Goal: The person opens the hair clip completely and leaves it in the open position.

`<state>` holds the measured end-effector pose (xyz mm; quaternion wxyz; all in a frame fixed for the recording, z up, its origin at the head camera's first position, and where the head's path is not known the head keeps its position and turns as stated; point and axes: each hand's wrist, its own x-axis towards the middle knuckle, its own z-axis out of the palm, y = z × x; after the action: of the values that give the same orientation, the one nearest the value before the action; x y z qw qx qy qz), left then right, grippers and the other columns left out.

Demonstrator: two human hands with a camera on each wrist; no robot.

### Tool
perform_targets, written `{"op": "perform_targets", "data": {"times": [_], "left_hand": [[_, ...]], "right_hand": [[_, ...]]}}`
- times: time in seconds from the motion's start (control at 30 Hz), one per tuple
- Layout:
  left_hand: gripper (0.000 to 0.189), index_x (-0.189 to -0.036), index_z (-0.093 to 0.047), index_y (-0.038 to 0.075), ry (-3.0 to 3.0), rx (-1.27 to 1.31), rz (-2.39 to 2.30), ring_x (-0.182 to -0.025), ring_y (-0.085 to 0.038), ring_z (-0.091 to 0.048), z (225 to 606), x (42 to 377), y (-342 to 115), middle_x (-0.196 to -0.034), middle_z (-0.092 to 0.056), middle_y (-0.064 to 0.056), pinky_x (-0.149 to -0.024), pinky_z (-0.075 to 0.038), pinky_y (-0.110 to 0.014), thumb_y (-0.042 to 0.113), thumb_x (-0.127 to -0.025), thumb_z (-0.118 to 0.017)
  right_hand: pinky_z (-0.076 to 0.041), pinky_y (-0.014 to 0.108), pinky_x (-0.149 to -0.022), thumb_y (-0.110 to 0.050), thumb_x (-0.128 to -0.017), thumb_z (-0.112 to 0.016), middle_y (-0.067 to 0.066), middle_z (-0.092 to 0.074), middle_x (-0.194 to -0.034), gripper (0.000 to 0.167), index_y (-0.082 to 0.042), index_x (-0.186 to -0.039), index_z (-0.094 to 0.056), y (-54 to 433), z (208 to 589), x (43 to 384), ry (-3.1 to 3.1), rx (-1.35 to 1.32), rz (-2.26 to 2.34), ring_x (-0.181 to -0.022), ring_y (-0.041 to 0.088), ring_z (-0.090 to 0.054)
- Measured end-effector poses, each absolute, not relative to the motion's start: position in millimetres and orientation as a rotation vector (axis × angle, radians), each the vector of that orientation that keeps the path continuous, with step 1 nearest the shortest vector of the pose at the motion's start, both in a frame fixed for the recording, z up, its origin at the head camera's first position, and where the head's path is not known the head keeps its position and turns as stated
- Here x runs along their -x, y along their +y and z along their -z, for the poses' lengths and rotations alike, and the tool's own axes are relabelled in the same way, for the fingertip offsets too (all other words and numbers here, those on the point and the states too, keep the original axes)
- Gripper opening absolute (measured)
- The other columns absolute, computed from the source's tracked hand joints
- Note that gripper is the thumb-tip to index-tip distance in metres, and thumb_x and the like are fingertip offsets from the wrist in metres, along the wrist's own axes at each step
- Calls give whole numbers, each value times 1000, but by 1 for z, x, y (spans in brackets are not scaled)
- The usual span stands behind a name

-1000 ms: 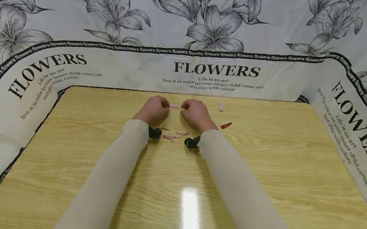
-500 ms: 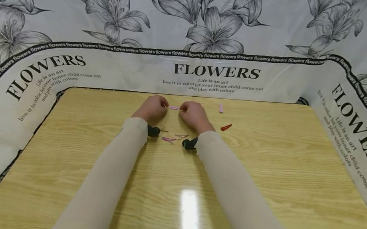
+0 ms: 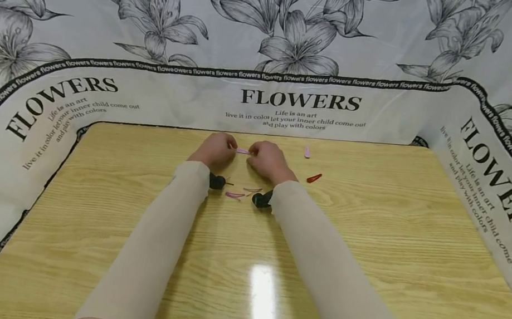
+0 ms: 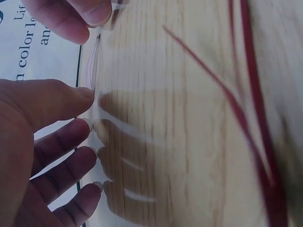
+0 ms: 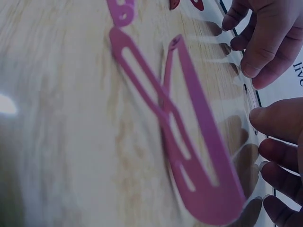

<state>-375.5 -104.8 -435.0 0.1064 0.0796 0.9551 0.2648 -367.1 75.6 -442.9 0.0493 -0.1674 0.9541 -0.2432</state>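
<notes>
At the table's far side, my left hand and right hand face each other around a pale pink snap hair clip. The left wrist view shows the clip slightly bowed, my left thumb at its lower end. My right fingertips are at its upper end. In the right wrist view my right hand is at the right edge, its thumb by the clip, with my left hand above. Part of each grip is hidden by fingers.
Between my wrists and nearer me lie a pink clip, another pinkish clip and a dark red clip. To the right are a pink clip and a red clip. Flower-printed cloth borders the wooden table.
Both hands stay at the pale pink hair clip, and the right hand has come slightly closer to the left. The loose clips lie as before.
</notes>
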Motion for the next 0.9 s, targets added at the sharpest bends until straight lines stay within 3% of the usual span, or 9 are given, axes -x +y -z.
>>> {"op": "perform_targets", "data": {"times": [0.4, 0.9], "left_hand": [[28, -116, -66, 13, 2864, -260, -726, -99, -23, -56, 438, 380, -95, -109, -63, -6, -94, -46, -40, 16, -92, -51], [28, -114, -67, 11, 2874, -251, -717, -103, -24, -57, 439, 377, -95, -114, -64, -8, -95, -46, -40, 12, -93, -49]], "right_hand": [[-46, 44, -99, -18, -92, -56, 10, -65, -120, 31, -9, -119, -67, 68, 444, 368, 2964, 470, 677, -113, 29, -59], [-46, 46, -98, -20, -94, -55, 11, -64, -122, 31, -12, -122, -67, 63, 444, 365, 2984, 434, 596, -114, 30, -59]]}}
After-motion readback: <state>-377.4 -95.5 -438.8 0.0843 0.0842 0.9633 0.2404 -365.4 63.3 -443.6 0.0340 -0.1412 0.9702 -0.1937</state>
